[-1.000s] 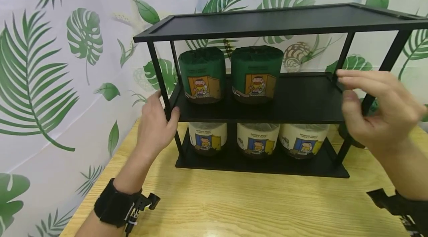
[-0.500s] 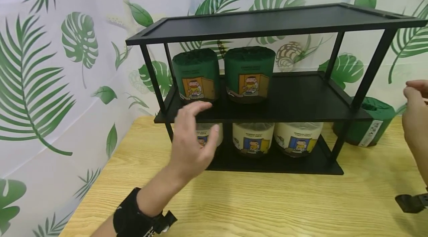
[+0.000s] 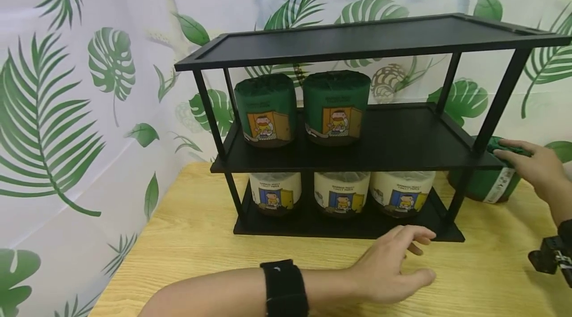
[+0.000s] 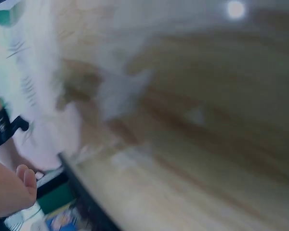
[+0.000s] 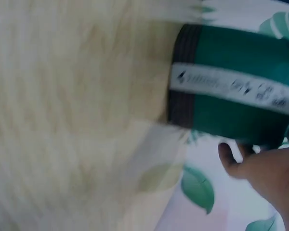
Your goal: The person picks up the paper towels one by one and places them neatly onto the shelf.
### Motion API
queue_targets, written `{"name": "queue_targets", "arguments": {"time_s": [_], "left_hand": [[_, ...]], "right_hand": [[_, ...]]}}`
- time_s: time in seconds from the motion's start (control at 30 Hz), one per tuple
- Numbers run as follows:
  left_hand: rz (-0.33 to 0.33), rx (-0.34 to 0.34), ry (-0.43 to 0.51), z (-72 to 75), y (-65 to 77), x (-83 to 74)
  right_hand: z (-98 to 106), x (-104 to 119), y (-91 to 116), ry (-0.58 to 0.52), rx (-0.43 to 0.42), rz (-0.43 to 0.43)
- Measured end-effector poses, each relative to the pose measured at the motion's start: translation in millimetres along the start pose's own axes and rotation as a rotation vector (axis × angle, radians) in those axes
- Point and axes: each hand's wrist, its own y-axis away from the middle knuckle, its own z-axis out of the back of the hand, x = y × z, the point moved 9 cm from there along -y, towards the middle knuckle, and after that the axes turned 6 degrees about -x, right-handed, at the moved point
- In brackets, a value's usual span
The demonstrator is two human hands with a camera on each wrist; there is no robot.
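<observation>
A green-wrapped toilet paper roll (image 3: 484, 178) with a white label strip stands on the table beyond the shelf's right end. My right hand (image 3: 536, 168) is at its crumpled top, fingers and thumb pinching it. In the right wrist view, the roll (image 5: 236, 86) is large and slightly blurred, and some fingertips are hidden behind it. My left hand (image 3: 389, 267) hovers in front of the shelf's right half, holding nothing, its fingers loosely bent and thumb apart. The black shelf (image 3: 415, 138) has two green rolls (image 3: 337, 108) on its middle level.
Several cream-coloured toilet paper rolls (image 3: 341, 195) stand on the shelf's bottom level. The wooden table (image 3: 201, 267) extends in front of the rack. Behind hangs a leaf-patterned cloth (image 3: 147, 83). The shelf's right posts (image 3: 500, 103) stand between the middle level and the roll outside.
My left hand has let go of the shelf's left post and swung right across its front. My right hand has left the shelf's right side and come to the green roll behind it.
</observation>
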Motion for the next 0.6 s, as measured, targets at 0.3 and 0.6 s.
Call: {"name": "queue_targets", "arguments": {"time_s": [0.3,0.6], "left_hand": [[0.408,-0.039,0.317,-41.1,-53.9,31.5],[0.502,-0.091,0.334,-45.1,-78.6,38.5]], "right_hand": [[-4,-9,2,-0.150,0.052,0.005],[-7,10,17,-0.091,0.273,0.075]]}}
